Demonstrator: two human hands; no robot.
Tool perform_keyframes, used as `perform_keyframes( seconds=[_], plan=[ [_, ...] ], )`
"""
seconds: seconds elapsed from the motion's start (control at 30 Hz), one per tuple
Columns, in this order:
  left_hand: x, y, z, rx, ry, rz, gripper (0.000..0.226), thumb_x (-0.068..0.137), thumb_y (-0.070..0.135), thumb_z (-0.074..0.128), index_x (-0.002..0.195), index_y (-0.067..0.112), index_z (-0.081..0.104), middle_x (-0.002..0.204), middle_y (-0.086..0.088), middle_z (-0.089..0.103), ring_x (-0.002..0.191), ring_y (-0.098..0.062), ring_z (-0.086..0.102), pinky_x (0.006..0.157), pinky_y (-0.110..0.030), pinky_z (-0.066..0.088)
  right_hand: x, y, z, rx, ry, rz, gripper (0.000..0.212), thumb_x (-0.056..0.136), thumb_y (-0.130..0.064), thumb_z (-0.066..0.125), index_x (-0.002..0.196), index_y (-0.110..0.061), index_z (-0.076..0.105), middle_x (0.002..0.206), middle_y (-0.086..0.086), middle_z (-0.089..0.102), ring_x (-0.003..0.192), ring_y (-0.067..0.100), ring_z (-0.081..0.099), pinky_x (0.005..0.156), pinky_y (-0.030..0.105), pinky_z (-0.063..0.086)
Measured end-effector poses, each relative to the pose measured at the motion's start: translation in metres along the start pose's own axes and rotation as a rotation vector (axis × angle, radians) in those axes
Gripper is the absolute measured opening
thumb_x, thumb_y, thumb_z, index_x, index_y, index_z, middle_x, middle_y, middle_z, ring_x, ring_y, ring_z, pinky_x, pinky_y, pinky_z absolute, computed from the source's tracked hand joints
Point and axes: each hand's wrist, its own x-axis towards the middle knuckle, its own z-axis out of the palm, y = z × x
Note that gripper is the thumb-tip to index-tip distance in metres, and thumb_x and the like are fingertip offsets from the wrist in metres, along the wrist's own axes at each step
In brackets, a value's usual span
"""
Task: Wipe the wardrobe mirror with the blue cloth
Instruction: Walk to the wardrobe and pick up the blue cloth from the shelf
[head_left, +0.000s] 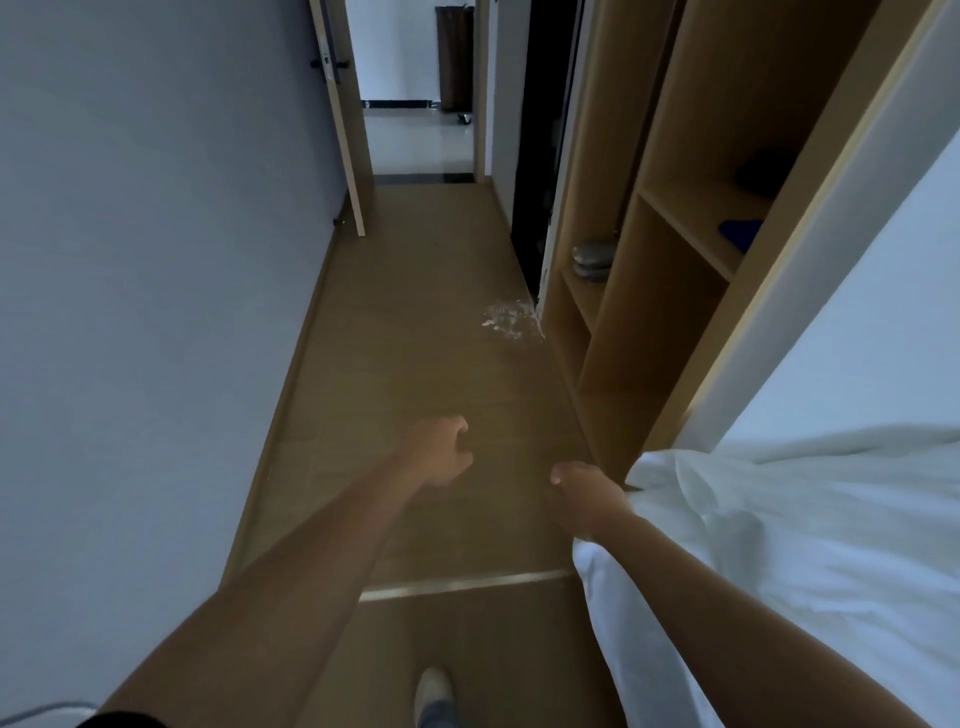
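While both arms reach forward over the floor (415, 364), the left hand (441, 449) hangs loosely curled, holding nothing. Whether the right hand (584, 486) grips anything cannot be told. The blue cloth (740, 234) lies on a wardrobe shelf (691, 218).

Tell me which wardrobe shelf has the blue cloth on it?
The upper shelf holds the blue cloth; the lower shelf has a grey bundle.

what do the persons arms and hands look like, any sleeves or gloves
Both forearms are bare down to the left hand and the right hand; no gloves, watch or rings can be made out. A dark sleeve edge shows at the upper left arm, at the bottom of the picture. The right arm's upper part runs out of view, so any sleeve there is hidden.
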Motion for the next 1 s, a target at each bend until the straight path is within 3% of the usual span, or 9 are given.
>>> perform_keyframes(
  seconds=[0.23, 0.53, 0.8, 1.0],
  plan=[
    [0.116, -0.037, -0.06, 0.064, -0.02, 0.066, 0.038, 0.088, 0.03, 0.055, 0.123, 0.014, 0.055, 0.122, -0.009, 0.061, 0.111, -0.026, 0.057, 0.093, -0.037, 0.047, 0.101, -0.041, -0.04, 0.045, 0.066, 0.064, 0.03, 0.095, -0.021, 0.041, 0.12, -0.012, 0.056, 0.118, 0.009, 0.059, 0.107, 0.022, 0.056, 0.092, 0.036, 0.048],
    [0.216, -0.045, -0.079, 0.061, -0.05, 0.144, 0.037, 0.091, 0.025, 0.051, 0.125, 0.011, 0.053, 0.124, -0.009, 0.059, 0.113, -0.025, 0.056, 0.087, -0.027, 0.041, 0.195, -0.054, -0.073, 0.102, 0.08, 0.142, 0.036, 0.096, -0.027, 0.037, 0.126, -0.014, 0.052, 0.121, 0.009, 0.058, 0.109, 0.024, 0.055, 0.091, 0.039, 0.049],
    [0.328, -0.029, -0.096, 0.033, -0.11, 0.178, 0.033, 0.091, 0.017, 0.051, 0.116, -0.004, 0.056, 0.113, -0.02, 0.061, 0.1, -0.032, 0.06, 0.081, -0.032, 0.046, 0.302, -0.039, -0.108, 0.101, 0.086, 0.156, 0.035, 0.095, -0.02, 0.036, 0.127, -0.016, 0.05, 0.128, 0.009, 0.055, 0.112, 0.027, 0.055, 0.092, 0.041, 0.048],
    [0.437, 0.021, -0.12, 0.013, -0.102, 0.255, 0.034, 0.087, 0.021, 0.055, 0.119, 0.006, 0.058, 0.117, -0.014, 0.062, 0.105, -0.027, 0.06, 0.088, -0.032, 0.046, 0.383, 0.009, -0.178, 0.1, 0.17, 0.212, 0.035, 0.096, -0.02, 0.039, 0.131, -0.016, 0.047, 0.13, 0.009, 0.053, 0.114, 0.025, 0.053, 0.092, 0.035, 0.047]
  ],
)
